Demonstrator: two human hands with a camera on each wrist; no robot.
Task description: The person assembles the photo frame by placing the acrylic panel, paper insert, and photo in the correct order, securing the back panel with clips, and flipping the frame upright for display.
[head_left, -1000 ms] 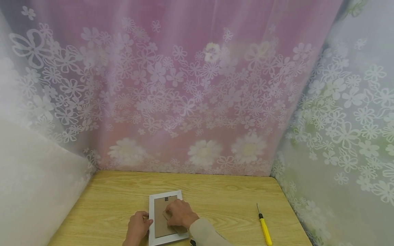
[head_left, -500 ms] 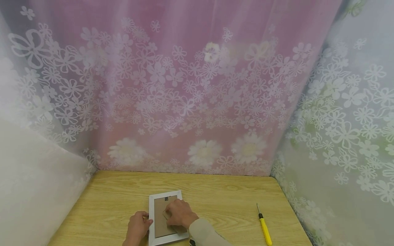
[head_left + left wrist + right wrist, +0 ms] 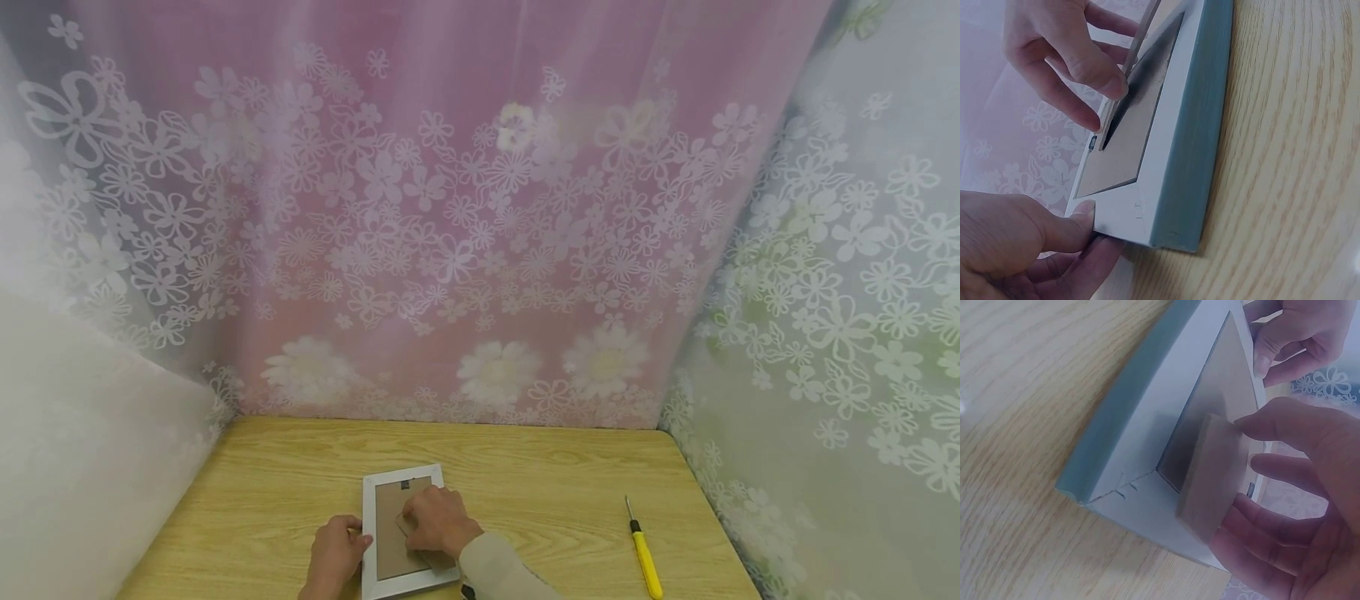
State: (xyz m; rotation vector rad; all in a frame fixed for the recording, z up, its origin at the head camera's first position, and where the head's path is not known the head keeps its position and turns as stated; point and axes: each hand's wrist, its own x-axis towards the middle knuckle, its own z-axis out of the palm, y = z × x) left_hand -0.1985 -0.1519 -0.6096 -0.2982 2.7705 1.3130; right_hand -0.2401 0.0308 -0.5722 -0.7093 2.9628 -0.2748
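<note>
A white picture frame (image 3: 370,500) lies face down on the table, its brown backing board (image 3: 388,542) turned up. My left hand (image 3: 335,552) grips the frame's left edge; in the left wrist view the thumb (image 3: 1084,219) lies on the white border with fingers below it. Over the board, my right hand (image 3: 441,521) pinches the brown stand leg (image 3: 1213,478) between thumb and fingers. This leg is tilted up off the board, as the right wrist view shows. In the head view the right hand hides most of it. A small dark tab (image 3: 406,484) sits at the board's far end.
To the right on the wood-grain table (image 3: 555,483) lies a screwdriver (image 3: 647,567) with a yellow handle, its tip pointing away. A pink flowered curtain (image 3: 465,250) hangs behind the table's far edge, with pale flowered sheets (image 3: 847,333) at the sides.
</note>
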